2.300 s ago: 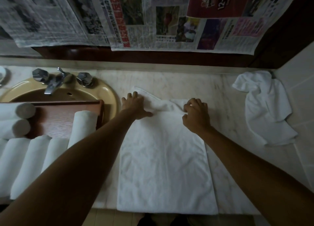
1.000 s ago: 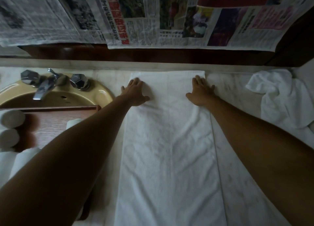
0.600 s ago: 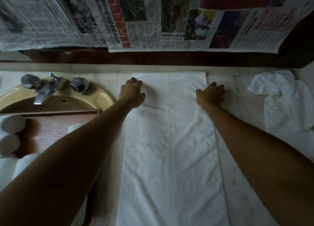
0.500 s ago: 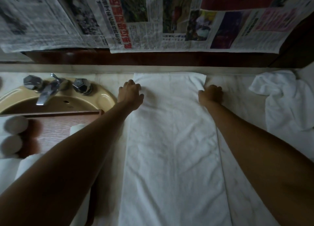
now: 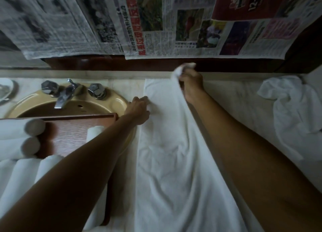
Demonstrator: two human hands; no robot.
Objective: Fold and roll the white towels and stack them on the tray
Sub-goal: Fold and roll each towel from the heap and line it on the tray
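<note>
Right hand (image 5: 190, 85) pinches white towel's (image 5: 174, 162) far right corner, lifted off countertop (image 5: 244, 99); left hand (image 5: 138, 109) grips its left edge.

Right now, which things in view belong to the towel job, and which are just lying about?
In the job:
- flat towel, right hand pinching its lifted far corner, left hand on its left edge
- rolled towels
- wooden tray
- crumpled towel, waiting

Lying about:
- sink
- tap
- newspapers
</note>
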